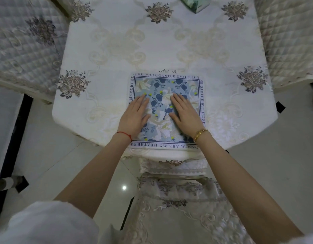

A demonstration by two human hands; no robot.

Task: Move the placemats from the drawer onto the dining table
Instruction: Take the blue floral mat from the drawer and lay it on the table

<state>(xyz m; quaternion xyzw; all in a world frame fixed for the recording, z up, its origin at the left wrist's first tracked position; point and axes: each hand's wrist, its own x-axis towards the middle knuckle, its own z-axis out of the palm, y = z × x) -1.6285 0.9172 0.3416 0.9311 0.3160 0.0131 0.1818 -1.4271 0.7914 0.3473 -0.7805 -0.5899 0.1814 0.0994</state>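
Observation:
A square placemat (167,85) with a blue floral print and a white lettered border lies flat on the dining table (152,43), close to its near edge. My left hand (135,117) rests flat on the left part of the placemat, fingers straight. On the right part lies my right hand (184,114), palm down, fingers straight too. Both hands press on the placemat and neither one grips it. No drawer is in view.
The table wears a white embroidered cloth. Quilted chairs stand at the left (24,50) and the right (289,37). A covered chair (178,199) is tucked under the near edge below my arms. A green patterned box (196,3) sits at the far edge.

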